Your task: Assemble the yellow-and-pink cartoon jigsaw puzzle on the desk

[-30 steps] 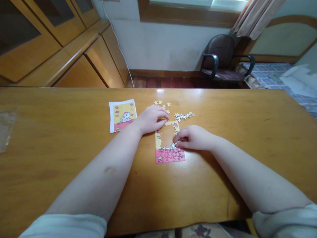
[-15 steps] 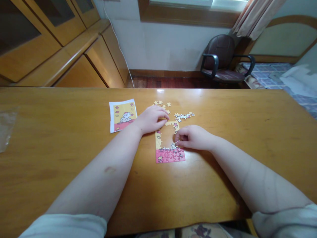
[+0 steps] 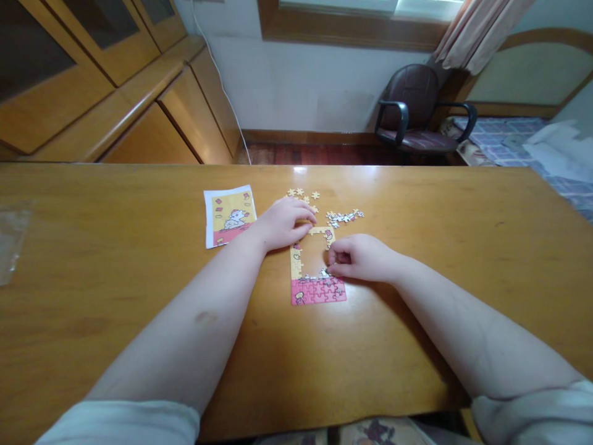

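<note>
A partly assembled jigsaw puzzle point(image 3: 319, 292) lies on the table, pink along its near side, with yellow borders around a bare middle. My left hand point(image 3: 288, 222) rests over its far left corner, fingers loosely stretched, hiding that corner. At the right edge, my right hand point(image 3: 359, 258) is closed in a pinch, its thumb and index fingertips on a white puzzle piece point(image 3: 323, 272) just above the pink part. The fingers partly hide the right border. Loose yellow pieces point(image 3: 300, 193) lie beyond my left hand, and a pile of white pieces point(image 3: 343, 218) beyond the right.
A printed picture sheet point(image 3: 227, 216) of the same yellow and pink design lies left of the puzzle. A clear plastic bag point(image 3: 13, 241) is at the table's far left. Past the table point(image 3: 139, 185) stand a wooden cabinet point(image 3: 176, 111) and an armchair point(image 3: 417, 111).
My right hand has shifted very slightly at the puzzle's right edge, its fingers curling a little closer together. My left hand stays in place.
</note>
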Action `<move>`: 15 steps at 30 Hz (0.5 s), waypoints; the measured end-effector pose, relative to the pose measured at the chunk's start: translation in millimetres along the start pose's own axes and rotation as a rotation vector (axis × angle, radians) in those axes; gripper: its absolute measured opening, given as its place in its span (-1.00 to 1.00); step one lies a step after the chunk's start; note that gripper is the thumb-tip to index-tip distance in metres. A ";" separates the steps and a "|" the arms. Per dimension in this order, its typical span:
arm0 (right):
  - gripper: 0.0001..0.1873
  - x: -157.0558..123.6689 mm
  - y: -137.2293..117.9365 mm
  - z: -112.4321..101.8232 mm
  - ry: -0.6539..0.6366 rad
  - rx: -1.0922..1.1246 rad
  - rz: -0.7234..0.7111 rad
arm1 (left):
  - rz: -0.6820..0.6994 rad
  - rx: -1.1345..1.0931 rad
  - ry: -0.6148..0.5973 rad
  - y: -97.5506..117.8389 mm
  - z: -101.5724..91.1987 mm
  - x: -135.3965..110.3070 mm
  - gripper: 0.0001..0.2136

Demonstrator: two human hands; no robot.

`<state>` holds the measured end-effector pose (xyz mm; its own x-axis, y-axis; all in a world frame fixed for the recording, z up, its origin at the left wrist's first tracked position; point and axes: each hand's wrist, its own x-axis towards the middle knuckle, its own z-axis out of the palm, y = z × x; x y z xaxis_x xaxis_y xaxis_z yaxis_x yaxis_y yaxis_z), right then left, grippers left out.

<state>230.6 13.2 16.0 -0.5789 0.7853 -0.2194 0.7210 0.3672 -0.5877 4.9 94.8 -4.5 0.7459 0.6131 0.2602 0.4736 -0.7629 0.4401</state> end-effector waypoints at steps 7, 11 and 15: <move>-0.90 1.9 2.1 2.1 0.011 0.024 0.025 | -0.001 0.007 0.000 -0.1 -0.5 -0.2 -0.82; -0.86 3.5 8.8 -1.5 0.027 0.200 0.051 | -0.010 0.003 -0.008 1.5 -1.8 0.3 -0.82; -0.83 4.7 14.5 -4.3 0.015 0.343 0.054 | -0.007 0.008 -0.016 1.4 -1.7 0.2 -0.82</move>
<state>240.0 24.4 9.8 -0.5362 0.8070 -0.2473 0.5786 0.1381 -0.8038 4.9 94.3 -2.4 0.7497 0.6154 0.2434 0.4827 -0.7600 0.4352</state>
